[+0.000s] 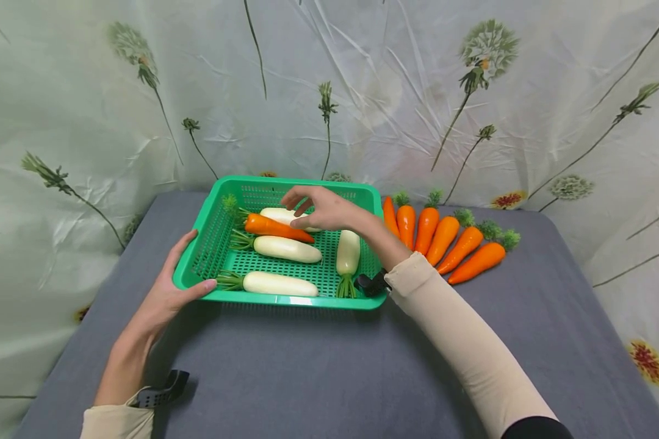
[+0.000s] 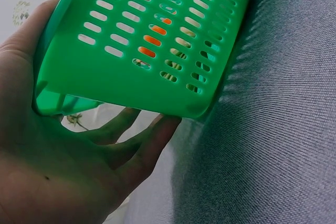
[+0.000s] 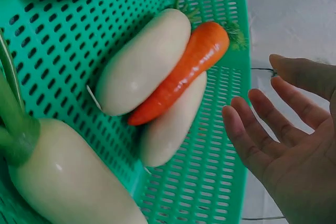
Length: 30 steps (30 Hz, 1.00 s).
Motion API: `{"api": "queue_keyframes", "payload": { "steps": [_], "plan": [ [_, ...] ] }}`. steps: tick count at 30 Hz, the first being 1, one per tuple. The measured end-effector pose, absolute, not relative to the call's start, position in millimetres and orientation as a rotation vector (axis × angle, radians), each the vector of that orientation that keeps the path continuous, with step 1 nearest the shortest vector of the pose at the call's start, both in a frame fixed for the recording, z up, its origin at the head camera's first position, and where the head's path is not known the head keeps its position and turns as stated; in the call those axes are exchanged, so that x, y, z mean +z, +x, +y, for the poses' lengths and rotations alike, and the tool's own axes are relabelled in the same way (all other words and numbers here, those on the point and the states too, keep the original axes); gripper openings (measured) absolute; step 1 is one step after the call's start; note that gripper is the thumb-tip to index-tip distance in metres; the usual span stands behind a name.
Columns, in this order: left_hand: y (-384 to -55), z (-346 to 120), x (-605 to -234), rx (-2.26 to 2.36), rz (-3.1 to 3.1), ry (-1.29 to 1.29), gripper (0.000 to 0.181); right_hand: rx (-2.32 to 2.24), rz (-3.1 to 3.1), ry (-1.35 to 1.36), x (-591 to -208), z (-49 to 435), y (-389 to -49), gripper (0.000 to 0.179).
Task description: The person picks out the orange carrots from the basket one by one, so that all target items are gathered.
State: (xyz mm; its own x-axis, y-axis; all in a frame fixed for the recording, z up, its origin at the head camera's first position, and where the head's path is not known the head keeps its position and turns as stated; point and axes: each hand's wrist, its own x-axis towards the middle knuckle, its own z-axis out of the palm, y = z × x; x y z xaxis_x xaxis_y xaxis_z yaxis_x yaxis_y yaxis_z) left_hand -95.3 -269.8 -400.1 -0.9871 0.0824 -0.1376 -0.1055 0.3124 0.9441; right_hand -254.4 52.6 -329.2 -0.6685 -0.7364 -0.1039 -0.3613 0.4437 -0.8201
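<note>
A green plastic basket (image 1: 285,300) holds several white radishes (image 1: 280,284) and one carrot (image 1: 277,227), which lies across two of the radishes. At the basket's left end my left hand (image 1: 176,286) grips the near corner, thumb over the rim and fingers along the outer wall; the left wrist view shows the left hand (image 2: 79,150) against that wall. Over the basket's far half hovers my right hand (image 1: 326,209), its fingers loosely bent and nothing in them. In the right wrist view the right hand (image 3: 294,135) is apart from the carrot (image 3: 184,72) and the radishes.
Several more carrots (image 1: 445,238) with green tops lie fanned out right of the basket, beyond my right forearm. Grey cloth (image 1: 307,372) covers the table. A pale curtain (image 1: 362,91) with dandelion prints hangs behind it.
</note>
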Motion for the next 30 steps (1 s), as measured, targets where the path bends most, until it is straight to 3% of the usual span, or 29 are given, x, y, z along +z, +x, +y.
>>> {"api": "queue_keyframes", "payload": {
  "steps": [12,30],
  "plan": [
    [-96,-269,-399,1.767,2.394,-0.027,0.099,-1.061,2.205,-0.912,-347,38,-259,0.045],
    [-96,-269,-400,1.779,2.403,-0.019,0.099,-0.867,2.115,-0.810,-359,36,-260,0.061]
  ]
}}
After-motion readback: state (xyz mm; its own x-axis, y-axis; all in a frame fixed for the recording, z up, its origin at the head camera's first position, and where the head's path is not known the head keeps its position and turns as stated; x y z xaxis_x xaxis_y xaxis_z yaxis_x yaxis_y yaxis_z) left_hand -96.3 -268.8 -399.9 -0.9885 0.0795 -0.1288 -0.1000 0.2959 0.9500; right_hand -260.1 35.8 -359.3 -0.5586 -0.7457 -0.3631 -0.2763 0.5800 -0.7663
